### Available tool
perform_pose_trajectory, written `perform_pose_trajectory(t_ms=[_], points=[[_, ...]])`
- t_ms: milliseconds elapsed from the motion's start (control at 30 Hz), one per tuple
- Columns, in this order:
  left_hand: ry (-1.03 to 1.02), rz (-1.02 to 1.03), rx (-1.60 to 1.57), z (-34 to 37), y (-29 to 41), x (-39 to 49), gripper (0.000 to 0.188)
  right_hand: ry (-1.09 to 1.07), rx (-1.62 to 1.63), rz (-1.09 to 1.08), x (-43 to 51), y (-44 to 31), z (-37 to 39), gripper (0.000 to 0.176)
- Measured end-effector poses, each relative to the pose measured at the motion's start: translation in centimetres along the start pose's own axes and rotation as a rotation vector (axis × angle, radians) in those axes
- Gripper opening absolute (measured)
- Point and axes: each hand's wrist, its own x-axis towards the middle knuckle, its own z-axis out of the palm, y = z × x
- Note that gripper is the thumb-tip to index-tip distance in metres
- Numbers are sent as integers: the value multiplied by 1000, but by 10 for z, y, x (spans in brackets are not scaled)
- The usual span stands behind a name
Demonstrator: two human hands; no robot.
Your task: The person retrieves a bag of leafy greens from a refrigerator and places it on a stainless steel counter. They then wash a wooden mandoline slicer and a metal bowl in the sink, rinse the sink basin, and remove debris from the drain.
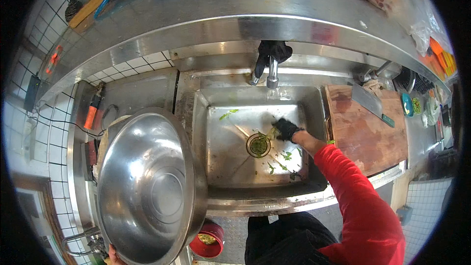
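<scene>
At the lower left, my left hand [114,256], bare, grips the rim of a large stainless steel bowl [143,176]. The bowl is tilted on its side, its hollow inside facing me, and most of that hand is hidden behind it. My right hand [287,129], in a black glove, reaches down into the stainless steel sink [235,171] just right of the drain [258,145]. Pale green leaf bits show at its blurred fingertips; whether they are held is unclear. Chopped leaves fill the drain, and several leaf scraps [287,155] lie on the sink floor.
A black glove [272,57] hangs over the faucet [272,75]. Right of the sink, a cleaver [368,99] lies on a wooden cutting board [364,136]. A steel shelf [220,3] crosses above the sink. Below the bowl stands a red bucket [211,252] with scraps inside.
</scene>
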Motion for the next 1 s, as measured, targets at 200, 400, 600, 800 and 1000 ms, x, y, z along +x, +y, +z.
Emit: perform_pose_trajectory(t_ms=[200, 400, 600, 800, 1000], points=[[-249, 442, 447, -21, -8, 4, 41, 274, 129, 755, 18, -23, 26, 39], [-311, 495, 608, -31, -17, 12, 52, 206, 170, 372, 25, -14, 129, 34], [-290, 528, 645, -43, -13, 11, 53, 437, 122, 36, 129, -99, 68, 34], [-358, 580, 670, -47, -13, 23, 52, 185, 45, 16, 187, -123, 64, 35], [-283, 560, 683, -35, -17, 31, 52, -160, -25, -76, 57, -101, 69, 26]])
